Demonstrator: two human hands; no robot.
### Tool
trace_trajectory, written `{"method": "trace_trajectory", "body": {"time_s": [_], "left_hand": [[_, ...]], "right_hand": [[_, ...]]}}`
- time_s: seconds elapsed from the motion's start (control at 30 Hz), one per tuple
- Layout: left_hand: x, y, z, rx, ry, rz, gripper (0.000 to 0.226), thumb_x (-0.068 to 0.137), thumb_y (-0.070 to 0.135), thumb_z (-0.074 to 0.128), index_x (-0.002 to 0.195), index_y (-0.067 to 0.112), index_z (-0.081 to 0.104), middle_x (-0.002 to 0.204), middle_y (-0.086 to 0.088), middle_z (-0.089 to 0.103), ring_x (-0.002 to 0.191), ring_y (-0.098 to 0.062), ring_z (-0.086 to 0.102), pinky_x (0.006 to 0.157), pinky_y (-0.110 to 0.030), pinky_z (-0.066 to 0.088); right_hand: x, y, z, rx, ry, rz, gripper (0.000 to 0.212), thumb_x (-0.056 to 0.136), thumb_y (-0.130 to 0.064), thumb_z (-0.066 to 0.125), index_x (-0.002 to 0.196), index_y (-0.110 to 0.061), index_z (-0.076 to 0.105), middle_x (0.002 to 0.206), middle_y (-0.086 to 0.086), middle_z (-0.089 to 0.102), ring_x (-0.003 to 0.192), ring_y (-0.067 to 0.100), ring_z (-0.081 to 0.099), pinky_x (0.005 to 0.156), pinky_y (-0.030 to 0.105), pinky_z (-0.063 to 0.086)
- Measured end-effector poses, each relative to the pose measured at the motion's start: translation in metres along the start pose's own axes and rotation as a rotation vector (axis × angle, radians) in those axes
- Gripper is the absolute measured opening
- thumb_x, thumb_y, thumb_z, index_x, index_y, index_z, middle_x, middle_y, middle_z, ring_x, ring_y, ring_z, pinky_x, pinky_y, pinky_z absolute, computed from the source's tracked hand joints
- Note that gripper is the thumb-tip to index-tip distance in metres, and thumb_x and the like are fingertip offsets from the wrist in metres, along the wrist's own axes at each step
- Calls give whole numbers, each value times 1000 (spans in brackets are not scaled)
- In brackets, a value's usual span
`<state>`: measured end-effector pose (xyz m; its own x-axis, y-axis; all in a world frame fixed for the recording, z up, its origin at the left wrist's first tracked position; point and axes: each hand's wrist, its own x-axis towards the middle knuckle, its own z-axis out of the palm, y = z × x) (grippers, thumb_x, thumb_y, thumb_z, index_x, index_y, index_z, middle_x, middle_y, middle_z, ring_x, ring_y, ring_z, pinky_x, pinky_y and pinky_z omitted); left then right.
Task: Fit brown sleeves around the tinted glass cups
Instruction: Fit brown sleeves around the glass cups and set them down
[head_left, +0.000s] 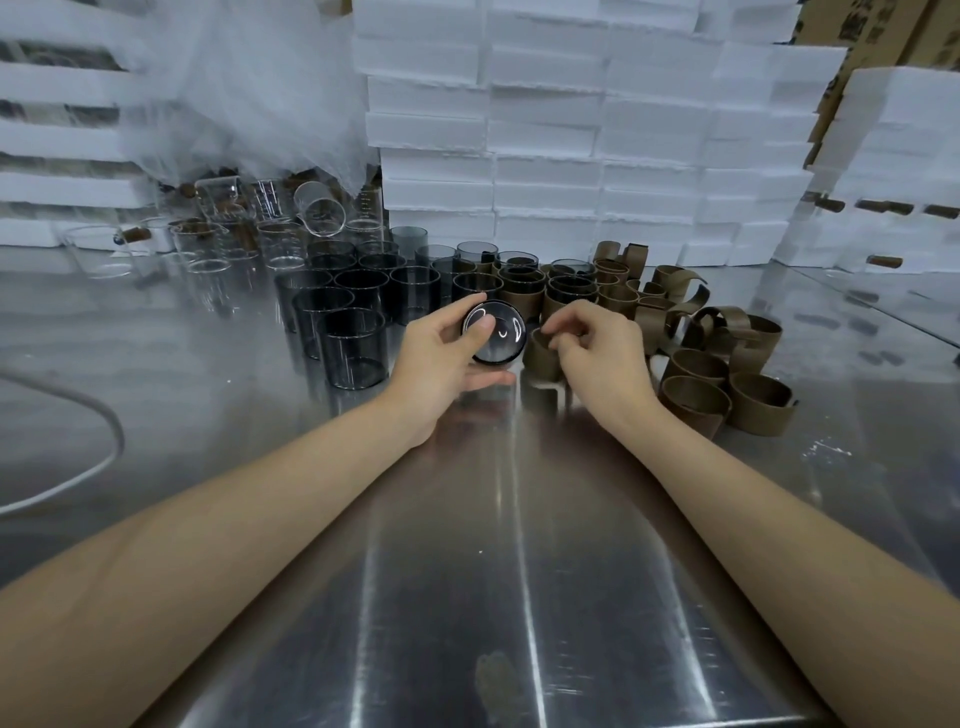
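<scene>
Left hand (441, 358): we grip a tinted cup (496, 335), tipped sideways.
Right hand (592, 348): we pinch a brown sleeve (543, 358) beside it.
Around: more cups (358, 306) behind, loose sleeves (727, 364) right.
Hidden: sleeve's right side.

Both bare forearms reach forward over the shiny steel tabletop (519, 571), drawing together toward its middle. The left hand (436, 358) grips a dark tinted glass cup (498, 338) tipped on its side just above the tabletop (thumb across the round end, fingers curled beneath). The right hand (597, 353), close beside it with its back upward, pinches a brown ring-shaped sleeve (540, 358) with curled fingertips.
</scene>
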<state>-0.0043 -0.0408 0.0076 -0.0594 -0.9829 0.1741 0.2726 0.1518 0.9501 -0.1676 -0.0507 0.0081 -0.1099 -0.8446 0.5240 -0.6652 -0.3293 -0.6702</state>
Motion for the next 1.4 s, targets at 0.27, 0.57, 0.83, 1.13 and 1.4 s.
{"method": "trace_trajectory", "body": {"time_s": [0.27,0.57,0.83,1.13,1.4], "left_hand": [[-3,2,2,32,25,35,17,96,5,58,111,10,53,118,-12,65,70,-27,72,54,-23,57],[-2,0,2,127,26,83,8,99,6,54,102,12,49,116,-15,64,72,-35,73,57,-24,58],[-3,2,5,159,-30,54,37,99,-4,43,122,18,59,126,-3,62,101,-37,68,64,-24,59],[-4,2,6,295,-96,99,35,98,29,57,131,16,61,120,-3,68,99,-30,71,79,-34,59],[-2,1,4,401,-105,143,57,76,27,72,132,20,61,123,2,66,118,-23,62,104,-48,46]], "right_hand": [[7,9,-1,-158,-112,121,35,89,-25,58,123,-18,62,127,2,52,108,17,56,95,36,46],[9,13,-1,-1,-20,198,13,93,-12,54,83,-19,54,88,5,64,71,22,63,66,34,52],[2,-3,-1,281,198,43,32,87,-5,55,62,-14,37,57,-3,44,47,-5,58,45,12,43],[-7,-13,-1,113,73,-148,48,85,-7,57,45,-15,31,42,-4,30,45,9,28,48,18,24],[-5,-13,0,156,41,-106,39,83,-8,57,50,7,43,49,22,38,48,7,30,52,26,29]]}}
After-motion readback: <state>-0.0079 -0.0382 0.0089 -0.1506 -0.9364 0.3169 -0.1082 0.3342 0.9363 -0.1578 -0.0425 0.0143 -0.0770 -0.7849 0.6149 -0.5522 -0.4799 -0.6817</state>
